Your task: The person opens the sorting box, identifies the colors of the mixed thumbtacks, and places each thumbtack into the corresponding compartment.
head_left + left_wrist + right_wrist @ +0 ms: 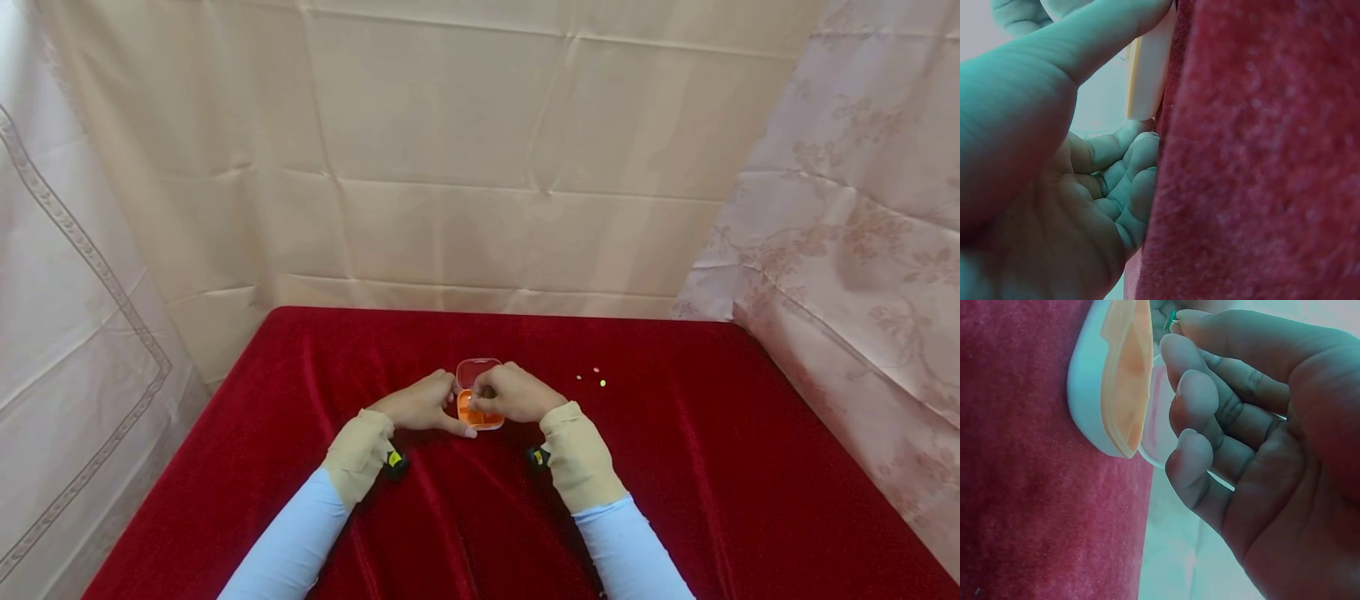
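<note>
A small pill box (466,410) with an orange divided inside and a white outer shell stands on the red cloth, its clear lid (472,371) raised at the far side. My left hand (420,403) grips the box from the left, thumb at the near side and a fingertip at the far side; the left wrist view shows the box wall (1150,75) between them. Above the compartments, my right hand (522,393) pinches a tiny green pill (1171,320) between thumb and index finger. Its other fingers are curled beside the open box.
To the right of the hands lie a yellow-green pill (603,383), a pinkish pill (596,370) and a pale pill (579,377). Red velvet cloth (720,450) covers the table. Beige curtain (480,167) hangs behind it, with pale patterned cloth at both sides.
</note>
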Motion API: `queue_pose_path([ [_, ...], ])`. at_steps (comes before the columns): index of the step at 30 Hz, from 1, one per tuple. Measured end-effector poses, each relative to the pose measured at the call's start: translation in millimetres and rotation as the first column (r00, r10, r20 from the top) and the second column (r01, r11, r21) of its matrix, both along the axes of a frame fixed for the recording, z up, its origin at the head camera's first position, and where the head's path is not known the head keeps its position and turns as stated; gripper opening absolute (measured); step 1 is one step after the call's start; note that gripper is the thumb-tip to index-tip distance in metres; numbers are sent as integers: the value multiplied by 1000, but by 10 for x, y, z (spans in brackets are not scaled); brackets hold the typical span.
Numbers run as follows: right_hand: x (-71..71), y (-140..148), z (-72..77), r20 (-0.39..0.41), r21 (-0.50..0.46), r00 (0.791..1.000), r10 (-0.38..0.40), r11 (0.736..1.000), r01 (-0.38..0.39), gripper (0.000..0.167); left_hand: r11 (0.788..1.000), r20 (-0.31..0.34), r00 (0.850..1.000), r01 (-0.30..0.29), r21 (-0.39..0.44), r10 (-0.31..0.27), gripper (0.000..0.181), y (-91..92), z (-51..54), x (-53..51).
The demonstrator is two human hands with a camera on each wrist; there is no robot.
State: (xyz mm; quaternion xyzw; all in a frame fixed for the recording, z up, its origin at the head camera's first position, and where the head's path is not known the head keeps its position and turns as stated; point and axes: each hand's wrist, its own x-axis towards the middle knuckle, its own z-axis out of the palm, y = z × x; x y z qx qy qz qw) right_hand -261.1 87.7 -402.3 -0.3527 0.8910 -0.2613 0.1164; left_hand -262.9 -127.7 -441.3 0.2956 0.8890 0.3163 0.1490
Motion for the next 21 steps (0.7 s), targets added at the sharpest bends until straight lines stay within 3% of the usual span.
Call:
queue_pose_path([
  [21, 1, -73, -115, -91, 61, 996, 22, 998, -16, 10, 999, -26, 999, 34, 2, -34, 49, 0, 11, -5],
])
